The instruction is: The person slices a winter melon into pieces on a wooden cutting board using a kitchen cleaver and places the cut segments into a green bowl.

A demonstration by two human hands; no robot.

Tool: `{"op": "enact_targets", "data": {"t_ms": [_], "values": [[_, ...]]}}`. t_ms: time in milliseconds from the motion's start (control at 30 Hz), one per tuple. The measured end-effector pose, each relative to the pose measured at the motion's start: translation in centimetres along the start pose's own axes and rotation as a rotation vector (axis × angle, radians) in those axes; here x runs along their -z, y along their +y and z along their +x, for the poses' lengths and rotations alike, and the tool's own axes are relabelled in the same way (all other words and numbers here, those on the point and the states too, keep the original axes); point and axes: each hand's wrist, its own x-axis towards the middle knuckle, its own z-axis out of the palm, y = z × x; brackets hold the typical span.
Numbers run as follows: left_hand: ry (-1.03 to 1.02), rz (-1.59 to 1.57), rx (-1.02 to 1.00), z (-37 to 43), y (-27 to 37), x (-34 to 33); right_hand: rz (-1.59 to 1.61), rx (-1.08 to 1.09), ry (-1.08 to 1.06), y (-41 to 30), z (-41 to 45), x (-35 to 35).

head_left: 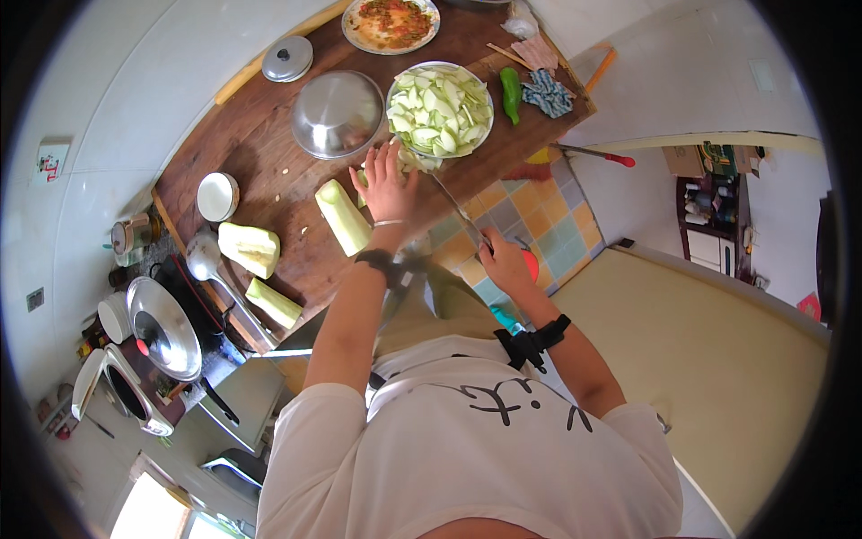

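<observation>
My left hand lies with spread fingers over pale green vegetable slices on the wooden table; whether it grips any is hidden. My right hand is closed round the handle of a kitchen knife, whose blade points at those slices. Just beyond them stands a bowl heaped with sliced pale green vegetable. A long peeled vegetable piece rests left of my left hand. Two more pieces, a thick one and a narrower one, lie nearer the table's left end.
On the wooden table are an upturned metal bowl, a pot lid, a plate of red food, a green pepper, a crumpled cloth, a white bowl and a metal ladle. A lidded pan stands left.
</observation>
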Motion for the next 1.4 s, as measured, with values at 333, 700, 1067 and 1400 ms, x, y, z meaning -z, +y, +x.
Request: {"op": "enact_targets", "data": {"t_ms": [333,700,1067,1400], "values": [[0.102,0.109,-0.248,2.0,-0.8,1.0,0.071,-0.083,0.018,1.2,-1.0,-1.0],[-0.037,0.183,-0.356,3.3,-1.4,-0.1,-0.042,-0.100,0.088,1.3,0.2,-0.9],[-0.285,0.188,-0.288,3.2,-0.4,0.7,0.025,-0.077,0.057,1.9,0.7,0.6],[-0.079,0.380,-0.595,1.9,0.5,0.3,0.117,-0.065,0.052,4.0,0.9,0.6]]}}
